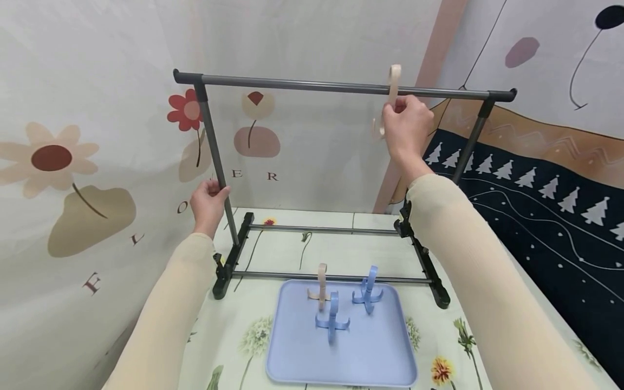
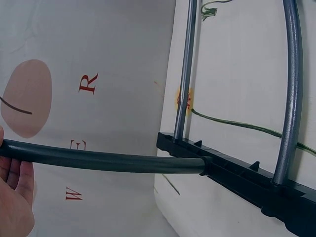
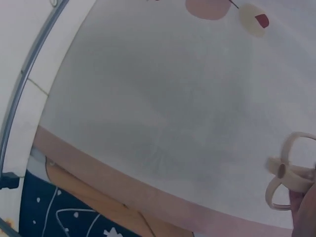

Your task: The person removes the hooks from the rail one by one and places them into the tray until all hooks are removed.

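Observation:
With its thumb and fingers, my right hand (image 1: 407,127) pinches a beige multi-prong hanging hook (image 1: 394,76) at the right part of the rack's dark top rail (image 1: 292,85). The hook's curved end rises above the rail; its prongs (image 3: 291,177) show beside the fingers in the right wrist view. My left hand (image 1: 208,205) grips the left upright post (image 1: 213,135) of the rack, fingers behind the post (image 2: 108,160) in the left wrist view. In front, a beige hook (image 1: 322,281) and two blue hooks (image 1: 333,319) lie on a light blue tray (image 1: 361,363).
The rack's black feet (image 1: 234,260) and two lower crossbars (image 1: 322,229) stand on a flower-print tablecloth (image 1: 224,336). A printed curtain (image 1: 322,162) hangs behind and to the left. Dark fabric with white trees (image 1: 541,216) lies to the right.

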`<state>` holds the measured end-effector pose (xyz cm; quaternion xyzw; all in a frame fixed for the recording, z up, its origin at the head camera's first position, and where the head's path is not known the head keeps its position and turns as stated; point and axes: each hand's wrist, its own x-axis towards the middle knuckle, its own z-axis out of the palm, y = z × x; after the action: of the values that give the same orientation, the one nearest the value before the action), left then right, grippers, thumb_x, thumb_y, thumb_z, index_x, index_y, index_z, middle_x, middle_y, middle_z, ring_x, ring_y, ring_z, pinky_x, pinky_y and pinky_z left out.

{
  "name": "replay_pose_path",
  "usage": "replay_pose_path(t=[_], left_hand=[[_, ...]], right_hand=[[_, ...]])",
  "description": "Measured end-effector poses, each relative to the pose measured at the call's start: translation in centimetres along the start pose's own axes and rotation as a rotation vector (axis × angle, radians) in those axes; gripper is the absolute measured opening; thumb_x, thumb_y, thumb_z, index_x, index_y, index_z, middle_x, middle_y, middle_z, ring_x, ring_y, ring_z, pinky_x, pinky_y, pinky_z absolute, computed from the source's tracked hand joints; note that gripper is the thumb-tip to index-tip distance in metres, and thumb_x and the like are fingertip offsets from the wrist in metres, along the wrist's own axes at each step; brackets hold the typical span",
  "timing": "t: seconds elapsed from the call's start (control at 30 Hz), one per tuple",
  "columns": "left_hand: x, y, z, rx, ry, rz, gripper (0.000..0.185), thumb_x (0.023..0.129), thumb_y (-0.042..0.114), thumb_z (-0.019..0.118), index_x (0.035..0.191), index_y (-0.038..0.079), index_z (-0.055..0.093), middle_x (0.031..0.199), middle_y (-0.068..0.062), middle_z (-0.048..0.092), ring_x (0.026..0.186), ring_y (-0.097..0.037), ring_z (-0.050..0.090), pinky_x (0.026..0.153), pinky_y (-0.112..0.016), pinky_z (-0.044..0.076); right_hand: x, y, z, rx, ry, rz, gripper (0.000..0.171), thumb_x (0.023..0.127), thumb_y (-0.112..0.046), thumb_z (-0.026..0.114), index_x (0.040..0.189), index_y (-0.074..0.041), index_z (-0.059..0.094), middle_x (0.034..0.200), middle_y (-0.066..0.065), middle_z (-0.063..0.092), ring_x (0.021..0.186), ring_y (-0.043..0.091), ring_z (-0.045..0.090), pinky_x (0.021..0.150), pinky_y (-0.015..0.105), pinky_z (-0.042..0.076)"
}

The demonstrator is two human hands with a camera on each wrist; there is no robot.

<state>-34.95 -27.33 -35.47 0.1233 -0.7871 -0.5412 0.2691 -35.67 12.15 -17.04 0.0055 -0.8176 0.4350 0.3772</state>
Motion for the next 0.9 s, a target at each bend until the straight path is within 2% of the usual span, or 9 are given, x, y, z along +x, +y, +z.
replay_pose_path(t=[0.3,0.5,0.9], left_hand=[[0.0,0.0,0.0,-0.006,-0.002,0.005,0.035,0.097,0.029,0.065,0.121,0.005,0.057,0.116,-0.007,0.061,0.107,-0.019,0.057,0.094,-0.035,0.047],[0.0,-0.1,-0.1,0.013,0.003,0.005,0.035,0.097,0.030,0.065,0.121,0.006,0.058,0.115,-0.007,0.060,0.107,-0.019,0.056,0.094,-0.035,0.046],[0.0,-0.1,-0.1,-0.005,-0.008,0.003,0.034,0.098,0.028,0.065,0.123,0.005,0.057,0.116,-0.007,0.060,0.107,-0.018,0.055,0.094,-0.034,0.046]], right_hand=[[-0.2,-0.1,-0.4,0.074,0.032,-0.031,0.032,0.098,-0.031,0.060,0.114,-0.004,0.069,0.107,0.009,0.068,0.095,0.012,0.062,0.087,0.026,0.054],[-1.2,0.3,-0.8,0.126,0.040,-0.055,0.028,0.096,-0.028,0.064,0.111,-0.005,0.070,0.100,0.006,0.068,0.087,0.007,0.058,0.081,0.023,0.053],[-3.6,1.0,-2.5,0.232,-0.032,-0.086,0.029,0.094,-0.028,0.069,0.111,-0.004,0.070,0.098,0.005,0.067,0.088,0.009,0.060,0.080,0.024,0.054]])
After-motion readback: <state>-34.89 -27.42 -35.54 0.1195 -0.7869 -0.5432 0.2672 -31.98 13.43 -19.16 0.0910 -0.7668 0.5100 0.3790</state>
